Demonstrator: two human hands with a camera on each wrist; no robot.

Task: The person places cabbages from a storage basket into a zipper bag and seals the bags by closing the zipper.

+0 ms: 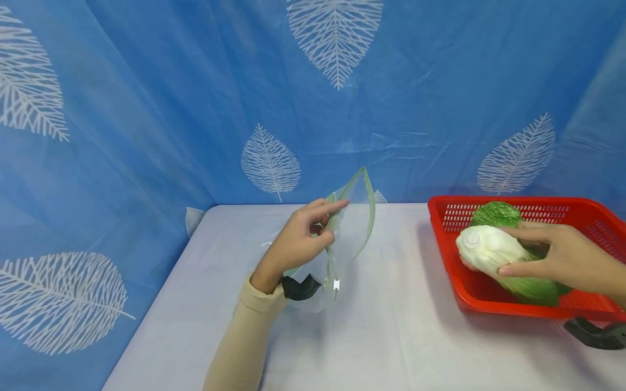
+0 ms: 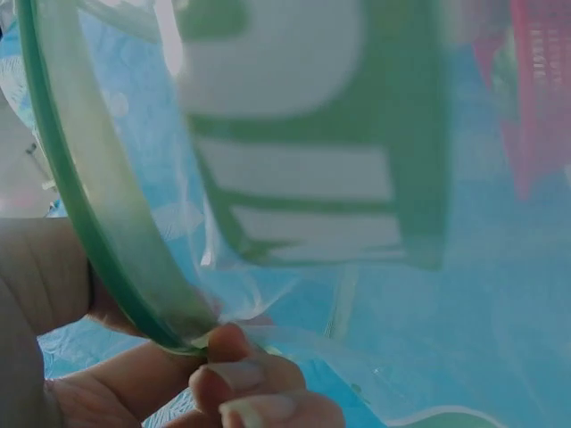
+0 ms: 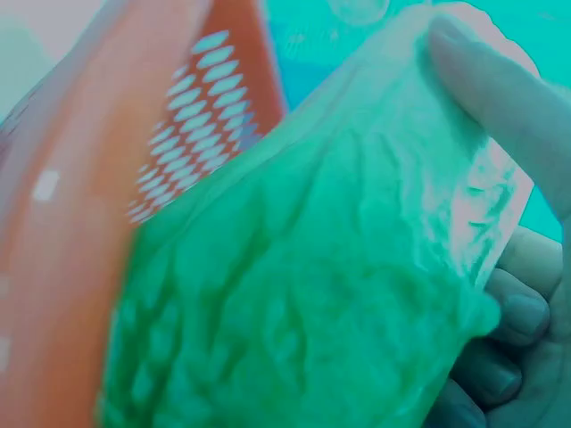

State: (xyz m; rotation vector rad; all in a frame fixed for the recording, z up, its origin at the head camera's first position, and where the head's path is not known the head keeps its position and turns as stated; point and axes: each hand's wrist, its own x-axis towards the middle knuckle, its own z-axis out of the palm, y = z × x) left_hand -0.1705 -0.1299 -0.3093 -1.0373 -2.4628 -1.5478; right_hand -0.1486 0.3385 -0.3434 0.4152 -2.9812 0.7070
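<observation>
A white-covered table fills the near part of the scene, with a blue curtain carrying white leaf prints along its far and left sides. On the right of the table sits a red plastic basket with perforated walls.

The right hand grips a napa cabbage over the basket, thumb on the near side and fingers on the far side, the pale base pointing left. Behind it, a crinkled green vegetable shows in part, the rest blocked by the hand and cabbage.

Left of the basket and well apart from it, the left hand pinches the green-edged mouth of a clear plastic bag, index finger extended; the mouth stands parted, with a small white slider at its near end. A beige sleeve covers the left forearm, and a black band shows at that wrist.

Only the left wrist view makes out the green-and-white printed panel on the bag. The right wrist view shows the cabbage's veined leaves close up, partly behind the basket's blurred wall.
</observation>
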